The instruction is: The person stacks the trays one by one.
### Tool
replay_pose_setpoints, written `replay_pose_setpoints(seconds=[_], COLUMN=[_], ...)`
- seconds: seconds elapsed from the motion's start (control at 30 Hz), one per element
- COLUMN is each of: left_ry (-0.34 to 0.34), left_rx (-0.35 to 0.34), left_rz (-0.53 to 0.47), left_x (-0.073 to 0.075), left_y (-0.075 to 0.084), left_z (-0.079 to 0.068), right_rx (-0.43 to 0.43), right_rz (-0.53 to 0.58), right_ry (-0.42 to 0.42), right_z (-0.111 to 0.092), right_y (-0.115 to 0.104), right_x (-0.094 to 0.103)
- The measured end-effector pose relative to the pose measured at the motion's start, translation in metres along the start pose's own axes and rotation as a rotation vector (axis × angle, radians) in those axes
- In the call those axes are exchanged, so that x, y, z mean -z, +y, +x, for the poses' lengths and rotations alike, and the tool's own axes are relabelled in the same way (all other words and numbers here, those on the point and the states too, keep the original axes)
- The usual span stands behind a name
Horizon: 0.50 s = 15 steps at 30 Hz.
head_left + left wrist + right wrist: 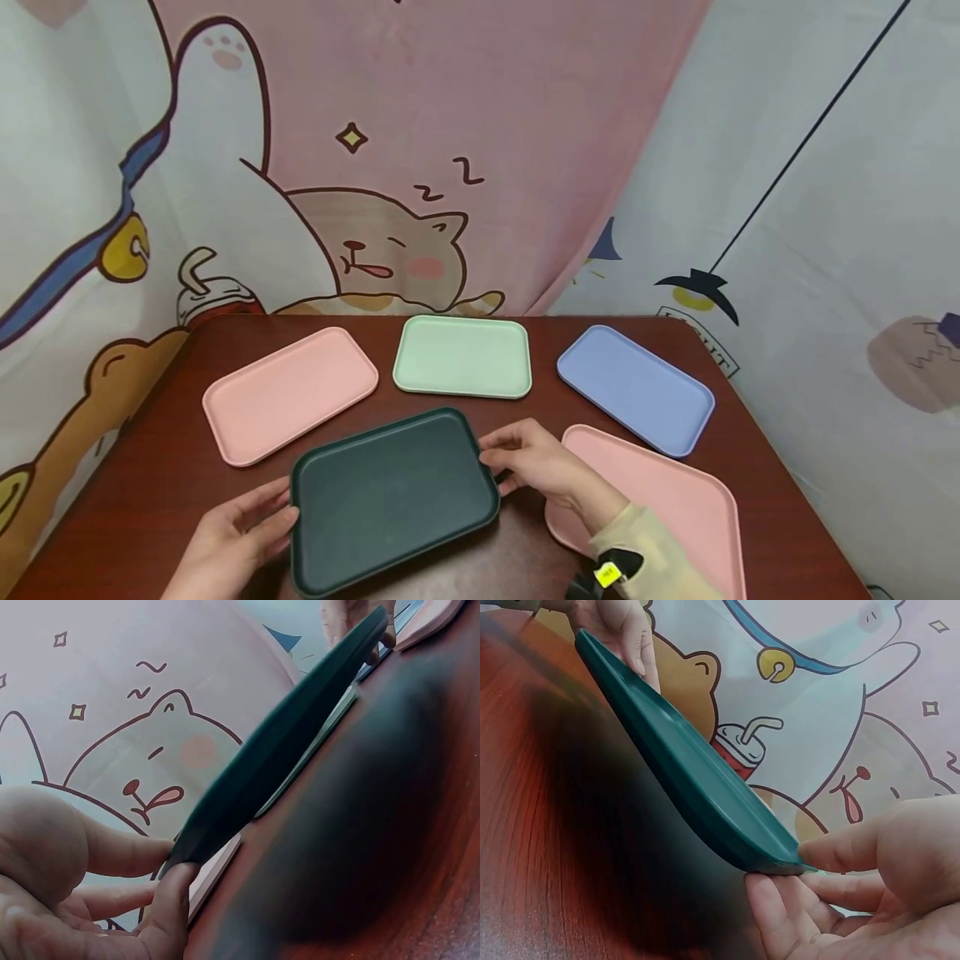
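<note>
A dark green rectangular tray [393, 500] is held above the brown table between both hands, its right end angled farther back. My left hand [236, 537] pinches its left rim, thumb on top and fingers below. At the opposite rim, my right hand [543, 467] pinches the tray's short side. Both wrist views show the tray [277, 742] raised off the tabletop, with a dark shadow under it. A large pink tray [675, 508] lies beneath the right forearm, partly hidden by it.
Behind the green tray lie a pink tray [288, 396] on the left, a mint green tray [462, 357] in the middle and a blue tray [636, 390] on the right. A cartoon-printed cloth [525, 125] hangs behind the brown table [150, 517].
</note>
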<state>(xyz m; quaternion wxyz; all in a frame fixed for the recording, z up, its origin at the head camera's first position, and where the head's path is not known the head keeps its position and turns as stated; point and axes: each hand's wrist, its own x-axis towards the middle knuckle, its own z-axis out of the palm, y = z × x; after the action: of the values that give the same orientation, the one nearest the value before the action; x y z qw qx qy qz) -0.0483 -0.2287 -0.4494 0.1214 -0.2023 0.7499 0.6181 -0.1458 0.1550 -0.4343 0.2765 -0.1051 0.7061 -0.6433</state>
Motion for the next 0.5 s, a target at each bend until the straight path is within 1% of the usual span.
replay_pose_setpoints(seconds=[0.17, 0.4, 0.5], left_ry=[-0.007, -0.018, -0.024], left_rx=[-0.008, -0.009, -0.018], left_rz=[-0.009, 0.002, -0.027], left_x=[-0.002, -0.006, -0.008], left_y=[0.004, 0.014, 0.019], left_z=[-0.001, -0.001, -0.002], right_rx=[0.002, 0.02, 0.022], right_rz=[0.005, 0.033, 0.05], right_ry=[0.012, 0.001, 0.006], right_z=[-0.005, -0.013, -0.016], right_y=[0.0, -0.001, -0.002], right_x=[0.004, 0.01, 0.012])
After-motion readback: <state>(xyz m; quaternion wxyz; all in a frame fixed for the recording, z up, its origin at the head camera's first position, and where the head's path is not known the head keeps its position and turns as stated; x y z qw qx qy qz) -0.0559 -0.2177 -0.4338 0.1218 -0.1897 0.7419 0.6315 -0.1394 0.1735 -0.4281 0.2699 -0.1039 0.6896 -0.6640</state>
